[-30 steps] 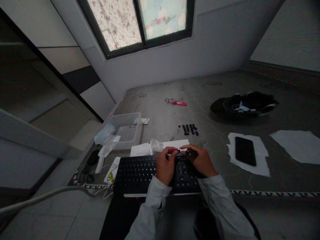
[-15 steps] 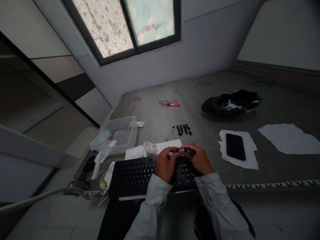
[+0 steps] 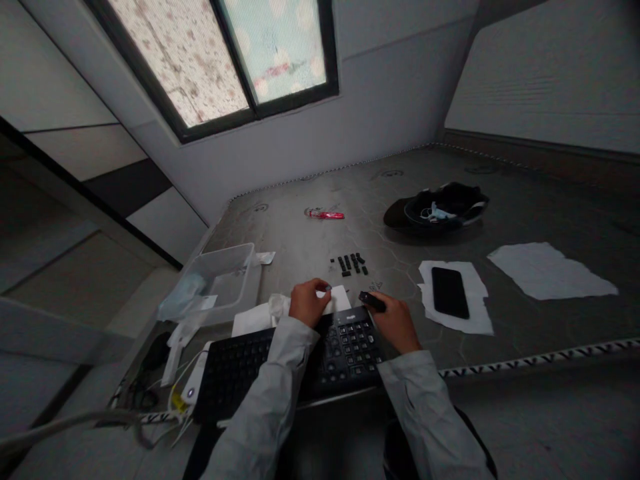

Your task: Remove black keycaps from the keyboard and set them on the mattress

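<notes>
My right hand [image 3: 397, 323] is closed around a short black oblong piece [image 3: 373, 301], held at the right of the keyboard's top edge. My left hand [image 3: 307, 303] is pinched above the white paper [image 3: 341, 297]; a tiny dark thing shows at its fingertips, too small to name. Under my forearms lies a black keyboard [image 3: 350, 347], its number pad showing between the two hands. Beyond the hands, several small black pieces [image 3: 351, 263] are set out in short rows on the grey cloth.
A clear plastic box [image 3: 250, 280] stands at left, with cables and a white device [image 3: 193, 387] nearer me. A black phone [image 3: 450, 292] rests on paper at right, beside another sheet [image 3: 550, 270]. Farther back are a dark cap [image 3: 435, 210] and a red-handled tool [image 3: 327, 215].
My hands, together over the keyboard before, are now apart: the left has moved left, the right holds the black piece. The whole view has shifted, uncovering the number pad.
</notes>
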A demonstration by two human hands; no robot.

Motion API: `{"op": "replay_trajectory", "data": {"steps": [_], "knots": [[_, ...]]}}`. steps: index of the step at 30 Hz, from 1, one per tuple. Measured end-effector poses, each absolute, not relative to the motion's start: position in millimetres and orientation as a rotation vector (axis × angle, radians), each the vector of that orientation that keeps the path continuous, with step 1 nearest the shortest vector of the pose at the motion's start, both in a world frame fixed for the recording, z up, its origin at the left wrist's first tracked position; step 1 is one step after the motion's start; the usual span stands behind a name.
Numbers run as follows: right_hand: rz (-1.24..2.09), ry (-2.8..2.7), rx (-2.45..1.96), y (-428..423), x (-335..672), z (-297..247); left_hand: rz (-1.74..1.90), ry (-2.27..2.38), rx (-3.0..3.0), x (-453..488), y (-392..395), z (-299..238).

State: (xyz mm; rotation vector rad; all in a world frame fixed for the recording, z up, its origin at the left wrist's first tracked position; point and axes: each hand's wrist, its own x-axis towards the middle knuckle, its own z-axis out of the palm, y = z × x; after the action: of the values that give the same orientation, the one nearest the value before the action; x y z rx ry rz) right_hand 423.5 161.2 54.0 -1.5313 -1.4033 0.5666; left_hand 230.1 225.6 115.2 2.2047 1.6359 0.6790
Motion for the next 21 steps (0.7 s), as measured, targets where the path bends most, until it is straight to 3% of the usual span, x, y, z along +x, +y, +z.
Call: {"op": "replay_trajectory", "data": {"steps": [9, 21], "knots": [[0.541, -1.358, -1.675, 165.4, 436.5, 39.9, 0.147, 1.784, 2.383, 248.8, 363.1, 98.8], [0.609, -1.356, -1.673, 180.7, 435.6, 30.6, -0.270, 1.823, 2.397, 262.1, 450.1, 35.3]]}}
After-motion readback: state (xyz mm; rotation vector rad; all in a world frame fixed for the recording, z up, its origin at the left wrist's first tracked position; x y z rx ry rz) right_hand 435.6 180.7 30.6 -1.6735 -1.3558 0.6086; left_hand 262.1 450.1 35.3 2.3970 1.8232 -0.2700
